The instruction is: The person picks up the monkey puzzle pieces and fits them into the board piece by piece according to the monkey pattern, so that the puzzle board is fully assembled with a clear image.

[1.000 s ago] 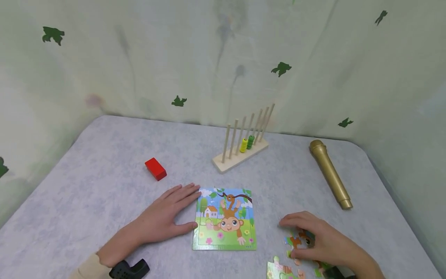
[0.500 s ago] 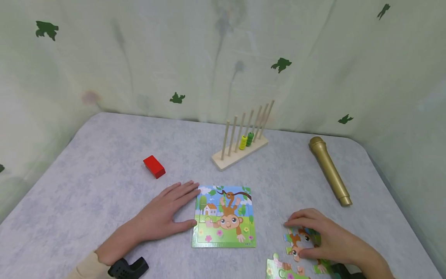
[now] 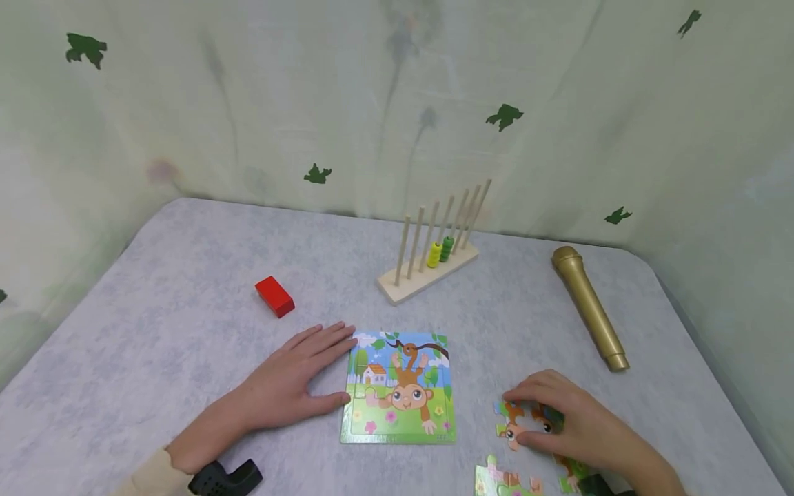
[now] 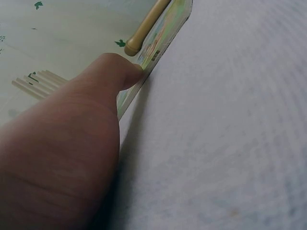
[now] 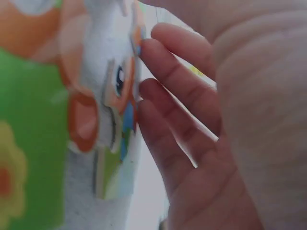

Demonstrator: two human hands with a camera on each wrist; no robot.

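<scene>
My left hand (image 3: 294,382) lies flat, palm down, at the left edge of a square monkey puzzle board (image 3: 403,420). Its fingertips and thumb touch that edge; the thumb also shows against it in the left wrist view. To the right, my right hand (image 3: 579,424) pinches a jigsaw piece (image 3: 511,434) with part of the monkey's face between thumb and fingers, low over the table. Another jigsaw piece (image 3: 548,421) with an eye lies partly under the palm. In the right wrist view the fingertips meet the edges of the pieces, and the near ones are blurred.
Joined flower pieces (image 3: 496,480) lie at the front edge of the view. A wooden peg stand (image 3: 403,295) with yellow and green beads is behind the board. A red block (image 3: 275,297) sits left, a gold microphone-shaped object (image 3: 589,306) right.
My right hand has shifted slightly left over the last half second, and the monkey-face piece has moved left with it. The left hand and the board have stayed in place.
</scene>
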